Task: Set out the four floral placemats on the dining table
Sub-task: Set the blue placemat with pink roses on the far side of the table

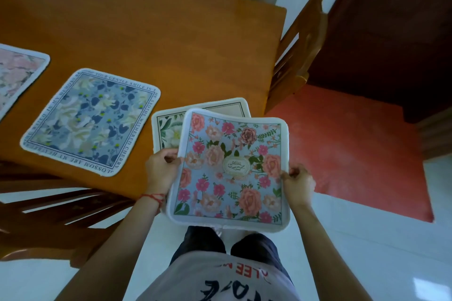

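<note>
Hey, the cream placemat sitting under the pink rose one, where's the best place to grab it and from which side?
Probably the cream placemat by its left edge, coming in from the left. Only that edge and the far strip show; the pink rose placemat, held by the left hand and right hand, covers the rest.

Wood table (171,39) — pink mat (17,73), blue mat (90,120) flat.

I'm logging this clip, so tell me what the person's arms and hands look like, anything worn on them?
Both forearms are bare, with no sleeves in view. The left hand has a thin red string bracelet tied around its wrist. The right hand shows no bracelet, watch or ring. No gloves on either hand.
</note>
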Tool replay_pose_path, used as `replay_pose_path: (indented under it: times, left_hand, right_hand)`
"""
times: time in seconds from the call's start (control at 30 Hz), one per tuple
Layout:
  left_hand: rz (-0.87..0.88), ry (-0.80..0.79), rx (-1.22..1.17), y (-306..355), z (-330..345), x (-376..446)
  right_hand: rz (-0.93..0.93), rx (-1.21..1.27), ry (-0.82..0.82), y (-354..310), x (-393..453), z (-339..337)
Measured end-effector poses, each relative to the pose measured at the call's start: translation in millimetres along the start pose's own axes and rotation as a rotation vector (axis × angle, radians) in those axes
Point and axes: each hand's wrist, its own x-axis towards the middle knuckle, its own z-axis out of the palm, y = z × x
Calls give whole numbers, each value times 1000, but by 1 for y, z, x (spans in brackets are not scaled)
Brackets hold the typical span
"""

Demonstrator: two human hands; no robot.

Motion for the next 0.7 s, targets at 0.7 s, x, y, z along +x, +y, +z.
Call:
replay_pose_path:
  times: [0.7]
  left_hand:
    - [206,-152,74,87,145,-112]
  right_hand:
    - [131,123,140,144,-4,-166]
